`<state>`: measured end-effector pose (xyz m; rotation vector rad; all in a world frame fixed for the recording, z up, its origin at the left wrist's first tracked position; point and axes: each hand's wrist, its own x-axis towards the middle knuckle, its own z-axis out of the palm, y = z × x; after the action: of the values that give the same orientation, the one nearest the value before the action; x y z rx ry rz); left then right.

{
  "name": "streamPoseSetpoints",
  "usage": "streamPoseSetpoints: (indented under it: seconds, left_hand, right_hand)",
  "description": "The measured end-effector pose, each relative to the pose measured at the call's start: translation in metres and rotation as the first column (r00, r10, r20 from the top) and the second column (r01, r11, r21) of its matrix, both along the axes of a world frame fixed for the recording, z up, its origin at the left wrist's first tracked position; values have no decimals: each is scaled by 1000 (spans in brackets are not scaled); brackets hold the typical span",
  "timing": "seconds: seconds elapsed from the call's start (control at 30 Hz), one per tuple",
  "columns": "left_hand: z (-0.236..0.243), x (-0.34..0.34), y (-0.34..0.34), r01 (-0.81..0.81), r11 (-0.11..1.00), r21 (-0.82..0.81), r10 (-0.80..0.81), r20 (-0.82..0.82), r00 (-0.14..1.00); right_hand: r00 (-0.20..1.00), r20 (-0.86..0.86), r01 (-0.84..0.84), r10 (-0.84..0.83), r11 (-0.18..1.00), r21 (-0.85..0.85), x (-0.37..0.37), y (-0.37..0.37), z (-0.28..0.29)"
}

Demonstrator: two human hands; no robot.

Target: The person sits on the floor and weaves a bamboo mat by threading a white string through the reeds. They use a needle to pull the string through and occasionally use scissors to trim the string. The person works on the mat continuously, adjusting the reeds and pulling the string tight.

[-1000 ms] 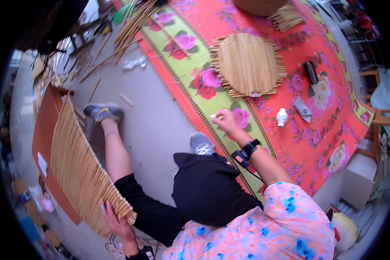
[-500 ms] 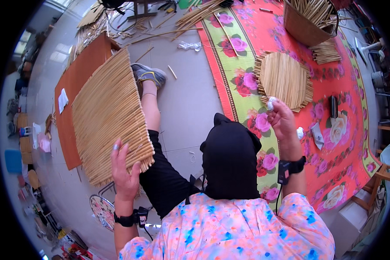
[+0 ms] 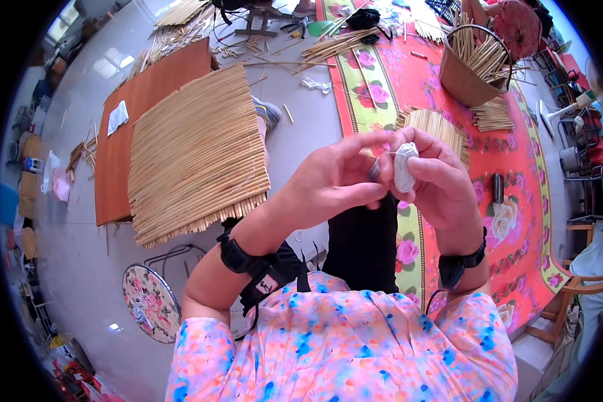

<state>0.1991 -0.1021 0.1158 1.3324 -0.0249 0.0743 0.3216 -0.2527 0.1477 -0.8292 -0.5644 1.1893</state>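
Item: small white spool of thread (image 3: 405, 167), centre right of the frame, raised in front of the chest.

Right hand (image 3: 442, 184): closed around the spool, thumb and fingers pressed against its sides.

Left hand (image 3: 335, 181): thumb and forefinger pinched together just beside the spool's upper end, a thin thread running between pinch and spool; the other fingers curl loosely. Whether it also grips a needle cannot be told.

Both wrists carry black bands.

Surroundings: woven mat of pale bamboo slats (image 3: 194, 154), left of centre, lying over an orange-brown board (image 3: 147, 94) on the grey floor; a smaller round slat mat (image 3: 435, 127) just behind the hands on a red floral floor cloth (image 3: 516, 201); brown basket of sticks (image 3: 472, 67), upper right; loose sticks scattered along the top edge; a round floral stool seat (image 3: 151, 301), lower left.

Step in hand, as judged: drawing a length of thread off the spool. The next move would call for keeping the pinch firm on the thread end while the spool is let turn or is drawn away, so the thread pays out without slipping or tangling.
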Motion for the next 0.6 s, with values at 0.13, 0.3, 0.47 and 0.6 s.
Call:
streamPoseSetpoints:
  seconds: [0.13, 0.3, 0.47, 0.6]
  left_hand:
    - [-10, -44, 32, -89, 988, 130, 107, -136, 985]
    - [-21, -134, 76, -264, 949, 175, 306, -297, 904]
    - [-24, -223, 102, -373, 885, 277, 460, -402, 792]
    - [-21, -268, 109, -390, 848, 358, 521, -433, 735]
  right_hand:
    - [995, 9, 104, -104, 995, -3, 6, -6, -7]
    - [972, -102, 216, -212, 976, 34, 36, -19, -13]
    - [925, -345, 220, -162, 966, 135, 86, -38, -25]
    - [927, -274, 286, -258, 956, 68, 129, -61, -59]
